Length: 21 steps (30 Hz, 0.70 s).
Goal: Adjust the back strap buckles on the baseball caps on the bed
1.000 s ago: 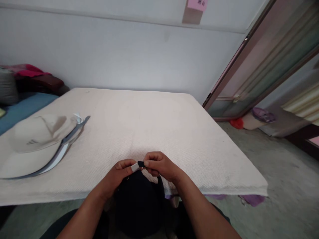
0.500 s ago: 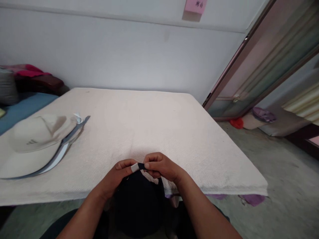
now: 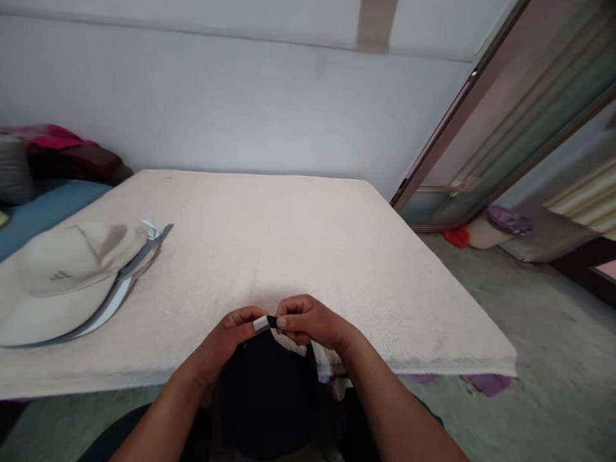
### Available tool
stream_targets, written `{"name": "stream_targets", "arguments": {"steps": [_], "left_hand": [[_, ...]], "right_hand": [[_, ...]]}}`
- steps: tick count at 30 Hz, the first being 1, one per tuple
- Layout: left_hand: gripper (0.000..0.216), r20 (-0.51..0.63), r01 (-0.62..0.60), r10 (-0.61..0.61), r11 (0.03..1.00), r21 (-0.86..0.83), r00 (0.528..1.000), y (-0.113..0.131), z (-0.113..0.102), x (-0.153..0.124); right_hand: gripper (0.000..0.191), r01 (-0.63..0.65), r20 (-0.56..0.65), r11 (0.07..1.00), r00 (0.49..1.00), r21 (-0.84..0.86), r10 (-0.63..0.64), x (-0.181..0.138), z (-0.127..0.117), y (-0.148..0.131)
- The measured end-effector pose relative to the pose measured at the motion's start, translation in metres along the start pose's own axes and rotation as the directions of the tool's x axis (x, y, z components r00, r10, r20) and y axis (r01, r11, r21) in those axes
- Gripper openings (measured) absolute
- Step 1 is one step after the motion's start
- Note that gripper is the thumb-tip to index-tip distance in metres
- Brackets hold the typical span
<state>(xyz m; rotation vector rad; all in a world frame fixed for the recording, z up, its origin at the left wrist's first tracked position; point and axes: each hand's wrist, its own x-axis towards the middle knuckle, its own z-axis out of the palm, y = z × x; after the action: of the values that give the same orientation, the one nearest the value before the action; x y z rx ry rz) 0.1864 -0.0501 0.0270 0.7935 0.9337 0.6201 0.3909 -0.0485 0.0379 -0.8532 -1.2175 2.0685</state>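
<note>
A black cap (image 3: 269, 398) is at the table's front edge, its back opening facing the table. Across that opening runs a dark strap with a pale, shiny buckle (image 3: 260, 323). My left hand (image 3: 228, 337) pinches the buckle end between thumb and fingers. Close beside it, my right hand (image 3: 308, 321) grips the dark strap (image 3: 272, 321) just past the buckle. The cap's brim is not visible.
Beige, grey and white caps lie stacked (image 3: 72, 276) on the left of the cloth-covered table (image 3: 269, 231). A white wall (image 3: 216, 102) borders the far side. A glass door (image 3: 481, 147) and concrete floor are at right.
Both hands hold nearly the same place. The buckle has tilted slightly, and my right fingers have edged a little left toward it.
</note>
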Motion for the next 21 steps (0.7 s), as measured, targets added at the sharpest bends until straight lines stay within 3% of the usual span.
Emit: {"name": "stream_targets", "arguments": {"steps": [6, 12, 21], "left_hand": [[0.019, 0.035, 0.012, -0.010, 0.998, -0.060, 0.999, 0.0010, 0.0027, -0.0036], [0.018, 0.058, -0.004, 0.005, 1.000, -0.022, 0.998, -0.0024, -0.0008, 0.0002], [0.015, 0.084, 0.005, -0.009, 0.999, 0.039, 0.996, -0.0010, 0.0006, 0.0000]], "right_hand": [[0.013, -0.001, 0.012, 1.000, 1.000, -0.002, 0.001, 0.0014, -0.0007, 0.0023], [0.014, 0.018, -0.006, 0.999, 1.000, 0.035, -0.018, 0.0013, -0.0008, 0.0033], [0.013, -0.005, 0.064, 1.000, 0.998, 0.001, 0.005, 0.0011, -0.0024, 0.0028]]}}
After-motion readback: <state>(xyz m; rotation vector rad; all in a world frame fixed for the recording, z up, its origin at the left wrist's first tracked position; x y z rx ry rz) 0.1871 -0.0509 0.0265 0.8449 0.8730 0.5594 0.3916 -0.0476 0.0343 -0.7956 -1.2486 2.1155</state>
